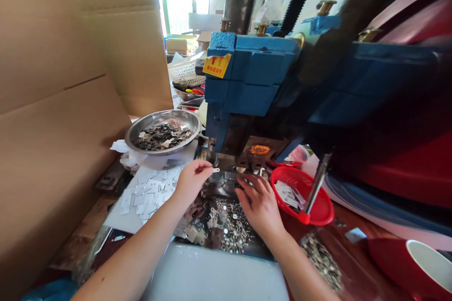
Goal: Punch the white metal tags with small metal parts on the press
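Metal tab pinched at the mouth of a blue press

Thumb and forefinger of the left hand are closed on a small flat metal tab, its long axis level and pointing right toward the die area under the blue press, just beside it. The right hand rests fingers spread, palm down, holding nothing, on the die's near edge above loose punched scraps; the left is the nearer to the tab.

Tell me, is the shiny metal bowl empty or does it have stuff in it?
Not empty. The metal bowl holds a heap of small dark metal pieces.
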The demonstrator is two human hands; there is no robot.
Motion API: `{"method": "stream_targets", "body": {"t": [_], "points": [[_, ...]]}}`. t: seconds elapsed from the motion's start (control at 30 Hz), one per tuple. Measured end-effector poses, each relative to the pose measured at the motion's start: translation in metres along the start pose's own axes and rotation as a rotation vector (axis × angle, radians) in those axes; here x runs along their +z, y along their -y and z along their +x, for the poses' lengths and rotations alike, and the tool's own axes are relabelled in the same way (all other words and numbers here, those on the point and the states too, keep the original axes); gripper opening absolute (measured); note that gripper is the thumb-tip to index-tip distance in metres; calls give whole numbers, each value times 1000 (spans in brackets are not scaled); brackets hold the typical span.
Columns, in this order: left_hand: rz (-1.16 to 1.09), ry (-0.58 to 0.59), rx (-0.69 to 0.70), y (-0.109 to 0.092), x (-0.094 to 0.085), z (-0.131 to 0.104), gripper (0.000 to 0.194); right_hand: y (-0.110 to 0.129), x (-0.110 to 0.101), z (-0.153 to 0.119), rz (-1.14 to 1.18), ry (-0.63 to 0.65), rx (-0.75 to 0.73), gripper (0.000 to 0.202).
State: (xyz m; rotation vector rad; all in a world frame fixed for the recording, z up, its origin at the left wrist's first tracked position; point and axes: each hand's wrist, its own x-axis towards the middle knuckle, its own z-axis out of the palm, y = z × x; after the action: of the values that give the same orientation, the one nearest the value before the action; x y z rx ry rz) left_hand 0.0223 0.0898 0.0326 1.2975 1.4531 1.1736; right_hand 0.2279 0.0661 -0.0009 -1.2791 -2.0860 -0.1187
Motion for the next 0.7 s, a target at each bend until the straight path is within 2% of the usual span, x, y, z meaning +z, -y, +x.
{"method": "stream_targets", "body": {"t": [0.1,0.3,0.47,0.7], "points": [[37,45,6,-1,5,-1,17,-1,-1,-5,50,-54,45,25],[167,178,55,-8,33,-2,13,-4,-2,-7,85,-82,114,23],[292,115,129,-6,46,4,13,-5,0,-3,70,-66,104,26],[403,29,193,1,48,9,10,-7,6,0,10,-21,81,28]]}}
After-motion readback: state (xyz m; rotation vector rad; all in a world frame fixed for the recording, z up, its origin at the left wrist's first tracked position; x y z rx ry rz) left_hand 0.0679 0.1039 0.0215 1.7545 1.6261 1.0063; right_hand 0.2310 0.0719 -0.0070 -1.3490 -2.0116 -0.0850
